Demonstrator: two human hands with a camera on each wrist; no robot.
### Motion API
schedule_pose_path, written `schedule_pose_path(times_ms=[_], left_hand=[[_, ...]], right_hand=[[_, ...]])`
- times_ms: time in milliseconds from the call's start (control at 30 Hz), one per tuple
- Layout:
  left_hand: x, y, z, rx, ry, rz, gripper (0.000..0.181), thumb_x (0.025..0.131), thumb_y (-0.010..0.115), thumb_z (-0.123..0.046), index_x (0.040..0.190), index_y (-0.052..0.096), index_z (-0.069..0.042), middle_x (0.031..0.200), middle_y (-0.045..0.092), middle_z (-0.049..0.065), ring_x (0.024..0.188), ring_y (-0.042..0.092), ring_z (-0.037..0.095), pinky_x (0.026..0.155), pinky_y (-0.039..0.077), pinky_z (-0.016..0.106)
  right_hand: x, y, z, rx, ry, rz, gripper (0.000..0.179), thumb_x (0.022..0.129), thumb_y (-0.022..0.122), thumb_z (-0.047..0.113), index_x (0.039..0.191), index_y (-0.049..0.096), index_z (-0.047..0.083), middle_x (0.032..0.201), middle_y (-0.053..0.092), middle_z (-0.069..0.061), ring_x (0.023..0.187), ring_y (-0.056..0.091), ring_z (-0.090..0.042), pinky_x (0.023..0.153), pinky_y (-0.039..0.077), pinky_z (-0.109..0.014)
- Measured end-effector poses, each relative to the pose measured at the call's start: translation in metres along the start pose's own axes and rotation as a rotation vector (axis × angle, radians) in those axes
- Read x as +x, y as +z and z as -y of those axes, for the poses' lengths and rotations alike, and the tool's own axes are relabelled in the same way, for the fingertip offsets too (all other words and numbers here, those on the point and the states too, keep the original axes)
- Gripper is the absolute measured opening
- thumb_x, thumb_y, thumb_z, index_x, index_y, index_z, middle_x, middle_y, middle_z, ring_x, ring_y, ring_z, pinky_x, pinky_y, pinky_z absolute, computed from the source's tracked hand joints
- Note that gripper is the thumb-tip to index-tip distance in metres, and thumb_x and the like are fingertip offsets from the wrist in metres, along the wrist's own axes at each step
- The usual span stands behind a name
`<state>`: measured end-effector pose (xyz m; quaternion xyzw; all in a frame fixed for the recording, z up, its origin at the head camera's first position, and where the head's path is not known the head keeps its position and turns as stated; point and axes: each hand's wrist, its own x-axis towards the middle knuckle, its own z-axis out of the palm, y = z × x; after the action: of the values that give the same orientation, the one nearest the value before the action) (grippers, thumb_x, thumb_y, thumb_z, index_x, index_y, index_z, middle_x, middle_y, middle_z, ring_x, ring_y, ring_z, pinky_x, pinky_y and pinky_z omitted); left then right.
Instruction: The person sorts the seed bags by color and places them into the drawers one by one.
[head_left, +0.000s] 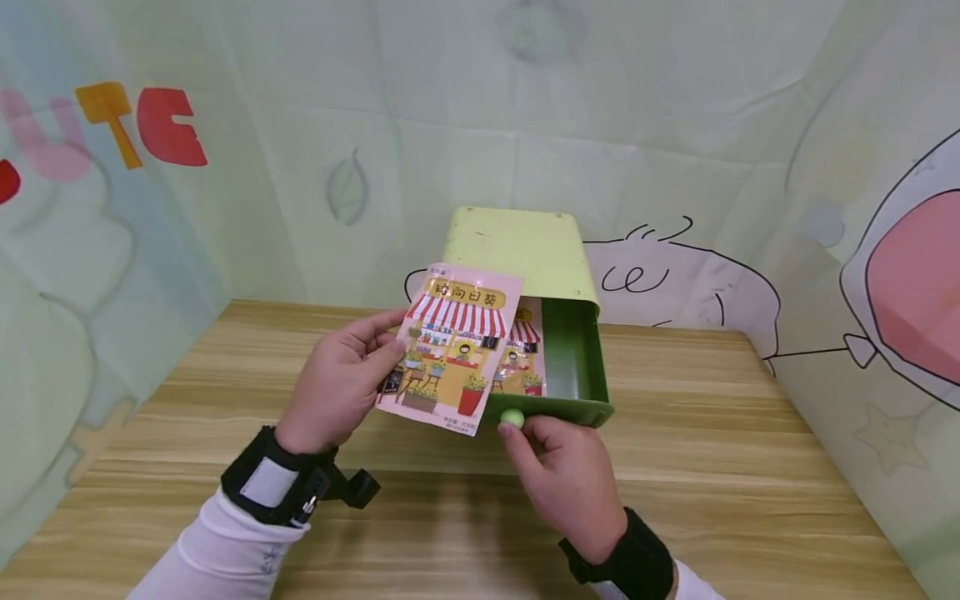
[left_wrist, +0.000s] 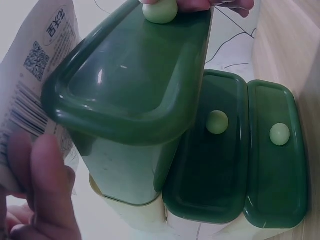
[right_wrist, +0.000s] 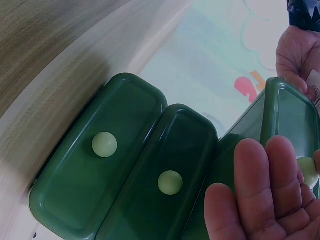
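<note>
A pink seed packet with a striped shop awning printed on it is held between the thumb and fingers of my left hand. Its back, with a barcode and QR code, faces the left wrist camera. The packet overlaps the left front of a pulled-out green drawer. Inside that drawer lies a second packet of the same print, partly hidden by the first. My right hand pinches the round light-green knob on the drawer front; its other fingers show fairly straight in the right wrist view.
The drawer belongs to a small pale yellow-green cabinet standing on the wood-grain table, near the back cloth. Below the open drawer, two closed dark green drawers show, each with a round knob. Printed cloth surrounds the table.
</note>
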<state>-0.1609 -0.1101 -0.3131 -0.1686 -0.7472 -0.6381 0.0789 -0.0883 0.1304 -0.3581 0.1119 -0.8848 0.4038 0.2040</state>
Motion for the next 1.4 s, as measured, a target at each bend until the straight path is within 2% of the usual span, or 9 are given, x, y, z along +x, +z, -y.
schedule_pose_path(times_ms=[167,500,833,1200,1400], left_hand=[[0.0,0.0,0.0,0.026,-0.006,0.008,0.034,0.095,0.058,-0.018,0.127,0.057,-0.008,0.094,0.06,0.017,0.076,0.062,0.024,0.057,0.056,0.028],[0.0,0.001,-0.002,0.023,-0.032,0.047,0.033,0.094,0.058,-0.016,0.127,0.057,-0.012,0.092,0.062,0.016,0.073,0.062,0.025,0.05,0.055,0.028],[-0.001,0.002,-0.003,0.091,-0.008,0.052,0.03,0.093,0.059,-0.017,0.123,0.062,-0.016,0.089,0.061,0.014,0.071,0.059,0.023,0.047,0.052,0.026],[-0.006,-0.001,-0.009,0.099,-0.03,0.108,0.029,0.094,0.058,-0.018,0.122,0.062,-0.016,0.089,0.06,0.015,0.068,0.058,0.024,0.045,0.051,0.028],[-0.008,-0.001,-0.011,0.057,-0.043,0.162,0.028,0.094,0.057,-0.017,0.122,0.062,-0.015,0.091,0.06,0.016,0.065,0.059,0.026,0.043,0.051,0.029]], right_hand=[[0.0,0.0,0.0,0.003,0.01,0.012,0.032,0.091,0.058,0.045,0.066,0.065,0.025,0.046,0.043,0.012,0.042,0.04,-0.003,0.036,0.032,-0.024],[0.0,0.0,0.001,-0.002,-0.008,-0.005,0.031,0.09,0.059,0.043,0.065,0.064,0.026,0.047,0.042,0.015,0.043,0.04,-0.002,0.036,0.033,-0.024],[0.0,0.0,0.0,-0.009,-0.025,-0.021,0.031,0.09,0.059,0.044,0.064,0.063,0.027,0.047,0.04,0.018,0.042,0.039,-0.002,0.036,0.032,-0.023],[0.0,0.0,-0.001,0.004,-0.031,-0.026,0.03,0.09,0.06,0.042,0.065,0.064,0.027,0.046,0.04,0.019,0.041,0.038,-0.001,0.035,0.031,-0.022],[0.0,0.0,0.0,0.01,-0.013,-0.007,0.028,0.09,0.06,0.042,0.07,0.069,0.024,0.046,0.042,0.019,0.04,0.039,-0.002,0.035,0.031,-0.022]])
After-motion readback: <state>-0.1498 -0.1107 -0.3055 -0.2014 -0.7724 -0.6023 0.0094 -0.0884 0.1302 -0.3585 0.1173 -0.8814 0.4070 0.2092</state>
